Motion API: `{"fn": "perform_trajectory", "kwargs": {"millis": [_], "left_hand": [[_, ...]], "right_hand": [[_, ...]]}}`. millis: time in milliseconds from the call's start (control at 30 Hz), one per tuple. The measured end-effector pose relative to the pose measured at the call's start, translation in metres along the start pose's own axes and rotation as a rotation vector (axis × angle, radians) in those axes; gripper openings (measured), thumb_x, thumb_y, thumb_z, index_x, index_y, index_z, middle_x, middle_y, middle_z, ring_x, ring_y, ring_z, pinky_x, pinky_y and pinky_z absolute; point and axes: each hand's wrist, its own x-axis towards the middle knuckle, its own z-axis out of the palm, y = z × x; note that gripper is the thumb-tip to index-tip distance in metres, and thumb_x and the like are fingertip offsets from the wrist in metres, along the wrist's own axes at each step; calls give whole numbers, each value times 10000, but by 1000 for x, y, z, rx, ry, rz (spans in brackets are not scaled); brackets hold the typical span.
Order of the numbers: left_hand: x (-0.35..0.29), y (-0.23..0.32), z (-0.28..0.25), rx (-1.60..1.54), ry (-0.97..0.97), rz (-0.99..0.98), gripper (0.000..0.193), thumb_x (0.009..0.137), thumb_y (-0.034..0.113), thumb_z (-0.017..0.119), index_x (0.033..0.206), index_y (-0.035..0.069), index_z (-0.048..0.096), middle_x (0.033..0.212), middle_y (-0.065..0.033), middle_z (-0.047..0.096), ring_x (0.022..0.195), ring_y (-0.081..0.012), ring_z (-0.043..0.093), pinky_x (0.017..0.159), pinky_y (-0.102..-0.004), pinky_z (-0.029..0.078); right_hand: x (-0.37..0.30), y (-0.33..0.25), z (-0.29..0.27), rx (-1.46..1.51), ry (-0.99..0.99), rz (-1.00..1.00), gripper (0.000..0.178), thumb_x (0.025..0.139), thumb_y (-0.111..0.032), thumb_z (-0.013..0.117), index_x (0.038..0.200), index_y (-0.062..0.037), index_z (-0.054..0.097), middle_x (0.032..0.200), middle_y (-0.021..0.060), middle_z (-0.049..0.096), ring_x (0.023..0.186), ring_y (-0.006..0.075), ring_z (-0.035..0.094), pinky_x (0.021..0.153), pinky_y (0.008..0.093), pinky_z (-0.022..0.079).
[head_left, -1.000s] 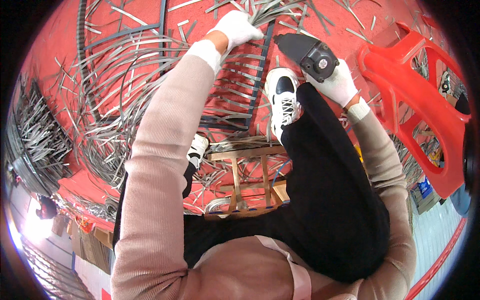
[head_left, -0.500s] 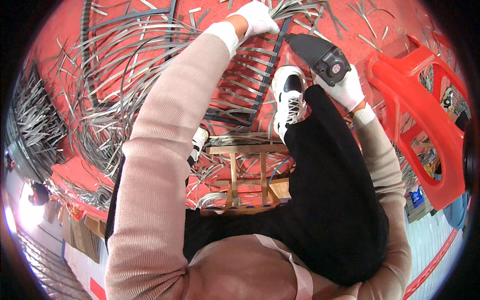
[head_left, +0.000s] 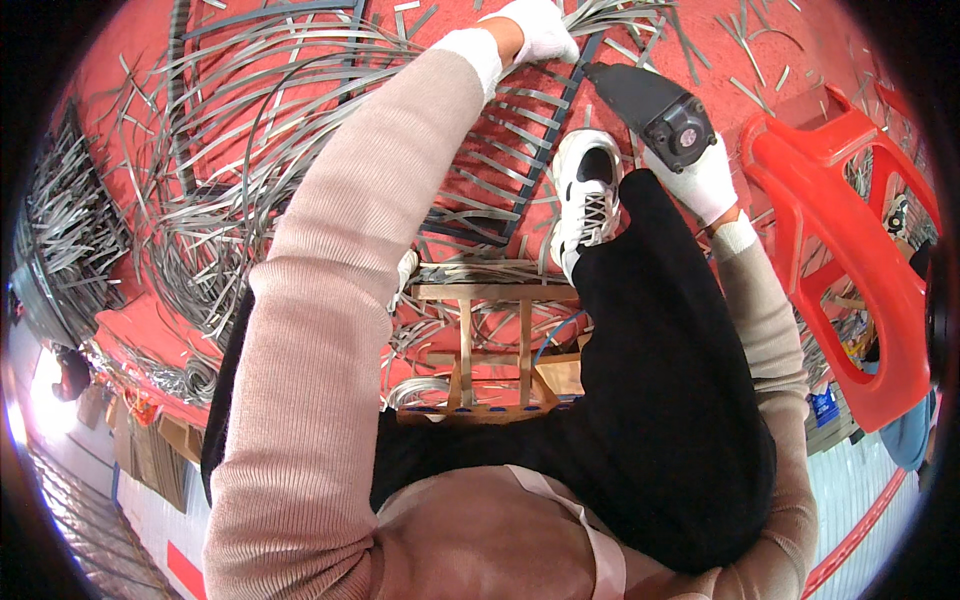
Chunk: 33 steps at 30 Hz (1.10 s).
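My left hand (head_left: 541,32), in a white glove, reaches to the far edge of a dark metal frame (head_left: 548,150). Its fingers are closed around flat grey strips (head_left: 330,50), whose ends fan out past the hand on the right. More strips run across the frame and meet its right bar. My right hand (head_left: 712,186), also gloved, grips a black power tool (head_left: 650,108) with a tapered nose and a round cap. The nose points up and left, close to the frame's right bar. The tool's body hides most of the right fingers.
A red plastic stool (head_left: 835,230) lies tipped over at the right. Under me stands a wooden stool (head_left: 495,293). My white shoe (head_left: 588,195) is beside the frame. A pile of cut strips (head_left: 75,225) fills the far left, and loose pieces litter the red floor (head_left: 690,20).
The view has shifted slightly, so the frame, both hands and the tool appear a little further right. Both hands keep their hold.
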Motion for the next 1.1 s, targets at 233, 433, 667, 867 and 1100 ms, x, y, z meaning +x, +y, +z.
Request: {"fn": "perform_trajectory", "kwargs": {"millis": [233, 433, 667, 867, 1100], "left_hand": [[-16, 9, -8, -151, 99, 96, 456, 740, 304, 781, 1069, -10, 745, 925, -225, 741, 875, -340, 723, 815, -400, 560], [-132, 34, 5, -57, 112, 1, 379, 936, 394, 608, 977, 39, 733, 874, -201, 731, 856, -361, 720, 832, -460, 564], [-267, -28, 142, 339, 52, -45, 263, 980, 310, 565, 1067, 67, 611, 861, -223, 707, 871, -433, 687, 775, -544, 527], [-312, -53, 169, 422, -39, -209, 228, 990, 282, 543, 1089, 81, 584, 927, -210, 714, 887, -429, 696, 775, -547, 532], [-281, -18, 82, -263, 59, -225, 316, 958, 293, 702, 1085, 4, 698, 838, -85, 686, 798, -189, 664, 752, -360, 522]], "right_hand": [[9, -1, -3, -120, -16, -119, 152, 829, -222, 770, 936, -117, 747, 825, 105, 739, 763, 315, 725, 662, 401, 575], [-20, -6, -15, 136, 122, 102, 161, 828, -156, 741, 963, -69, 729, 904, 114, 762, 845, 270, 752, 733, 378, 587], [-84, -6, -23, 397, 262, 409, 221, 810, -183, 756, 901, 17, 731, 819, 93, 755, 774, 177, 735, 707, 352, 557], [-116, -1, -29, 383, 368, 437, 210, 813, -171, 747, 903, 18, 743, 790, 80, 742, 741, 147, 702, 688, 344, 541], [-134, 24, -17, -192, 141, 241, 156, 821, -196, 783, 877, -55, 747, 763, 103, 734, 706, 231, 720, 672, 362, 551]]}}
